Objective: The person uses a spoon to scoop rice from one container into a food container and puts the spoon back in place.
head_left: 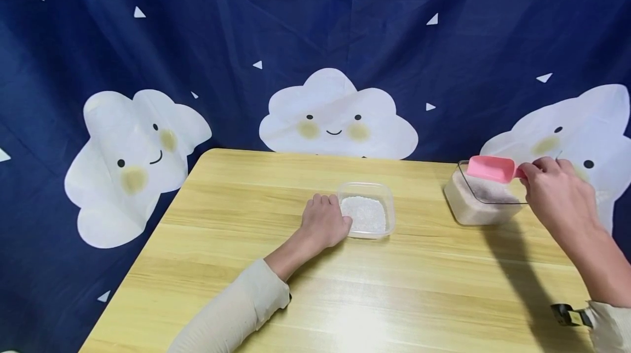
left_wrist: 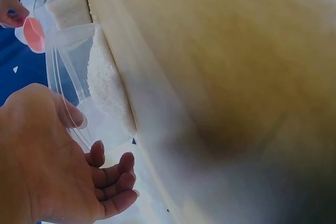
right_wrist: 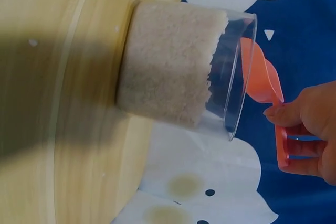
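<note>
My right hand pinches the handle of a pink scoop between thumb and fingers. The bowl of the scoop hangs over the rim of a deep clear container that is largely full of rice-like white grains. In the right wrist view, the scoop sits above the grain level, close to the opening. My left hand holds the left side of a smaller clear plastic container, its thumb at the near corner and its fingers curled. A layer of white grains covers this container's bottom.
Both containers stand on a light wooden table, the deep one farther right. Behind the table hangs a dark blue curtain with smiling white clouds. A black strap device is on the right wrist.
</note>
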